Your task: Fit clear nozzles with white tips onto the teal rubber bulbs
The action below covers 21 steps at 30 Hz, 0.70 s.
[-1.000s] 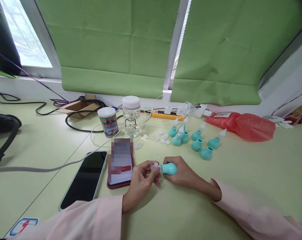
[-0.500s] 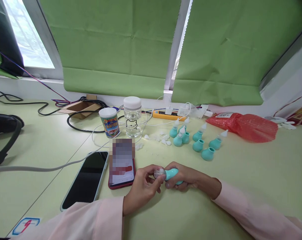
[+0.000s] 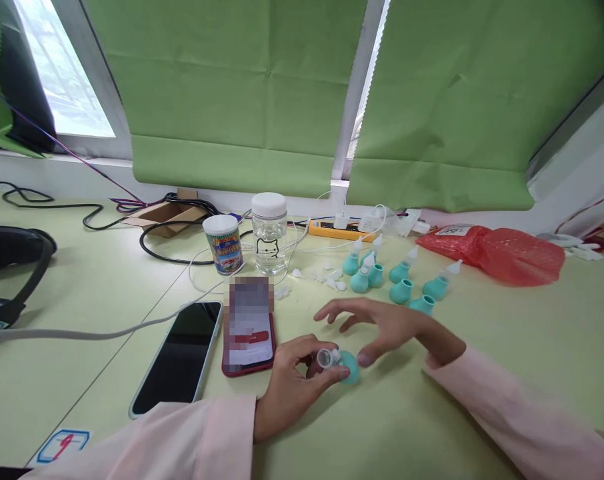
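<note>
My left hand point(image 3: 297, 383) is closed on a nasal aspirator point(image 3: 351, 367), a teal bulb with a clear collar whose open end points left. Thumb and fingers pinch it near the collar. Just right of it, my right hand point(image 3: 382, 327) hovers open, fingers spread, with nothing in them. Beyond that hand several teal bulbs stand on the table; some carry clear pointed nozzles, such as the aspirator point(image 3: 436, 287), while others are open at the neck, like the bulb point(image 3: 401, 291). Small white pieces point(image 3: 335, 279) lie scattered left of the bulbs.
Two phones lie at the left, a dark one point(image 3: 182, 357) and a red-cased one point(image 3: 249, 340). Behind stand a printed canister point(image 3: 223, 247) and a clear jar point(image 3: 269, 240). A yellow power strip point(image 3: 337, 231), loose cables and a red plastic bag point(image 3: 497, 253) line the wall.
My right hand has let go of the aspirator and opened, lifting slightly away. The aspirator stays in my left hand, its clear end now turned more toward me.
</note>
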Each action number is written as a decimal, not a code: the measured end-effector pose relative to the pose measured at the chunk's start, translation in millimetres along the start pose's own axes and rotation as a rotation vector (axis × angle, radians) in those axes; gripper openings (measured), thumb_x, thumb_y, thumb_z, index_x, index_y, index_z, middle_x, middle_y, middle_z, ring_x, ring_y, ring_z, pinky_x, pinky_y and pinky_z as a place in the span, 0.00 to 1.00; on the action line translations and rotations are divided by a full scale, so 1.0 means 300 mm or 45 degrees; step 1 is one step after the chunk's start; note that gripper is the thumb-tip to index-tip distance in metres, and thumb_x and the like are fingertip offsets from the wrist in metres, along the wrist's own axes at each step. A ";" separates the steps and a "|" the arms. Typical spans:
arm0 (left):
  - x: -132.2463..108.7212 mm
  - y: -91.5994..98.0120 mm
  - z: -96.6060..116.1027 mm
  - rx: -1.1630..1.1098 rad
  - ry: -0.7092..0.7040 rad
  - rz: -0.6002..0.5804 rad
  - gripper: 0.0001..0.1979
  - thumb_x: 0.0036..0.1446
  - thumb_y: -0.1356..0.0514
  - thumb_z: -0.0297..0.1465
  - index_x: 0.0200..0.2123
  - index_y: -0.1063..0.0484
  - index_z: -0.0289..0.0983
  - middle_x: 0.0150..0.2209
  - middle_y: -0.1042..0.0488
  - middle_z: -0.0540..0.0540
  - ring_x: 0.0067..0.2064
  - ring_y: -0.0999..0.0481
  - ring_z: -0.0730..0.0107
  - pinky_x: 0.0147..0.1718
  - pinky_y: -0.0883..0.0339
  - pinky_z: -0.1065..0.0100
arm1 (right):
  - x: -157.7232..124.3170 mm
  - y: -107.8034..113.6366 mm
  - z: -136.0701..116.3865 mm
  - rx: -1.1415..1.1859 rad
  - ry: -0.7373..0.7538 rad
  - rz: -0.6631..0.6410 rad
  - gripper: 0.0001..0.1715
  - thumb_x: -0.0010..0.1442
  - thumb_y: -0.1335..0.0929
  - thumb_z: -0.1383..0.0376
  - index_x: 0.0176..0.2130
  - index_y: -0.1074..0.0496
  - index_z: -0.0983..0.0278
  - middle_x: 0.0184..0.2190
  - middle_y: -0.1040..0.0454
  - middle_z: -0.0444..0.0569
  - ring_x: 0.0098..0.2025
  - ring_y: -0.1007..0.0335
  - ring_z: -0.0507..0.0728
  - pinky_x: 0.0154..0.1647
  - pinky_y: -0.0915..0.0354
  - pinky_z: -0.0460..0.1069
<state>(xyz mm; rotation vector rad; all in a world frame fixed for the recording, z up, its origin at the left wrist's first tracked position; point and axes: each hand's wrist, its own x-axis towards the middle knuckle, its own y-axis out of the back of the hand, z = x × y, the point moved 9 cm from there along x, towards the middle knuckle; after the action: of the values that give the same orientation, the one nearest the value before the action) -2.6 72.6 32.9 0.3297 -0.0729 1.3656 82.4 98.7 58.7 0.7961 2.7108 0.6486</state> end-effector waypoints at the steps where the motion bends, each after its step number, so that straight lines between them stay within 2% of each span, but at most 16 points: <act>1: 0.002 0.003 0.003 0.024 -0.011 0.008 0.09 0.40 0.35 0.33 0.26 0.25 0.33 0.20 0.34 0.50 0.23 0.37 0.73 0.21 0.41 0.73 | 0.013 0.020 -0.018 -0.021 0.046 -0.001 0.31 0.45 0.31 0.63 0.49 0.40 0.60 0.51 0.41 0.49 0.51 0.42 0.55 0.44 0.38 0.49; 3: 0.006 0.010 0.012 0.054 -0.059 0.021 0.08 0.41 0.35 0.33 0.26 0.25 0.35 0.22 0.35 0.50 0.26 0.35 0.72 0.24 0.40 0.72 | 0.059 0.082 -0.030 -0.167 0.101 0.187 0.24 0.51 0.34 0.62 0.48 0.40 0.61 0.51 0.40 0.49 0.49 0.41 0.54 0.43 0.37 0.49; 5: 0.009 0.013 0.020 0.048 -0.112 0.017 0.07 0.44 0.36 0.32 0.27 0.25 0.36 0.28 0.34 0.48 0.31 0.33 0.69 0.30 0.38 0.71 | 0.119 0.144 -0.010 -0.546 0.038 0.509 0.20 0.54 0.37 0.62 0.48 0.40 0.62 0.49 0.38 0.50 0.46 0.40 0.54 0.43 0.38 0.50; 6: 0.010 0.012 0.023 0.030 -0.131 0.002 0.06 0.46 0.38 0.32 0.29 0.25 0.37 0.30 0.33 0.46 0.33 0.32 0.68 0.33 0.38 0.70 | 0.154 0.155 0.003 -0.824 -0.020 0.614 0.21 0.54 0.36 0.64 0.48 0.40 0.63 0.47 0.37 0.51 0.47 0.41 0.56 0.43 0.39 0.51; 7: 0.010 0.008 0.023 0.007 -0.135 -0.021 0.06 0.48 0.40 0.32 0.31 0.26 0.37 0.33 0.32 0.45 0.35 0.31 0.66 0.35 0.38 0.70 | 0.194 0.153 0.024 -1.096 -0.096 0.651 0.22 0.53 0.36 0.65 0.48 0.40 0.64 0.47 0.37 0.53 0.48 0.43 0.58 0.43 0.40 0.52; 8: 0.010 0.002 0.019 -0.020 -0.121 -0.055 0.07 0.51 0.42 0.33 0.32 0.27 0.37 0.34 0.30 0.45 0.37 0.31 0.66 0.36 0.38 0.69 | 0.232 0.153 0.047 -1.159 -0.133 0.683 0.20 0.53 0.36 0.67 0.47 0.38 0.65 0.46 0.37 0.56 0.48 0.45 0.61 0.42 0.41 0.55; 12: -0.003 -0.042 -0.006 -0.072 0.024 -0.239 0.13 0.55 0.48 0.36 0.39 0.30 0.36 0.33 0.28 0.44 0.36 0.30 0.65 0.35 0.39 0.70 | 0.330 0.165 0.121 -1.241 -0.203 0.736 0.15 0.54 0.38 0.69 0.43 0.35 0.68 0.38 0.33 0.60 0.45 0.44 0.66 0.38 0.43 0.58; 16: -0.014 -0.073 -0.005 -0.073 0.080 -0.370 0.14 0.55 0.48 0.39 0.36 0.31 0.36 0.29 0.29 0.47 0.31 0.33 0.67 0.31 0.40 0.71 | 0.323 0.174 0.126 -1.247 -0.164 0.778 0.12 0.56 0.41 0.71 0.39 0.33 0.67 0.33 0.32 0.56 0.43 0.42 0.63 0.41 0.48 0.59; 19: -0.006 -0.055 -0.004 -0.073 0.086 -0.315 0.13 0.56 0.50 0.39 0.33 0.33 0.36 0.28 0.32 0.48 0.30 0.35 0.69 0.30 0.42 0.72 | 0.256 0.164 0.076 -1.202 -0.090 0.814 0.11 0.57 0.41 0.69 0.39 0.33 0.65 0.35 0.32 0.53 0.41 0.38 0.58 0.44 0.47 0.57; 21: 0.002 -0.032 -0.014 -0.084 0.108 -0.231 0.13 0.57 0.52 0.38 0.32 0.35 0.36 0.26 0.34 0.49 0.28 0.37 0.71 0.28 0.43 0.73 | 0.185 0.153 0.019 -1.106 -0.005 0.817 0.10 0.57 0.40 0.67 0.41 0.34 0.64 0.36 0.32 0.49 0.36 0.35 0.53 0.43 0.43 0.53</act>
<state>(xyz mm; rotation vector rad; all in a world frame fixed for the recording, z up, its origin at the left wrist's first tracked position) 6.4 72.8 27.2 0.2171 -0.0172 1.1928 59.4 166.4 70.1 1.3437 1.7829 1.7550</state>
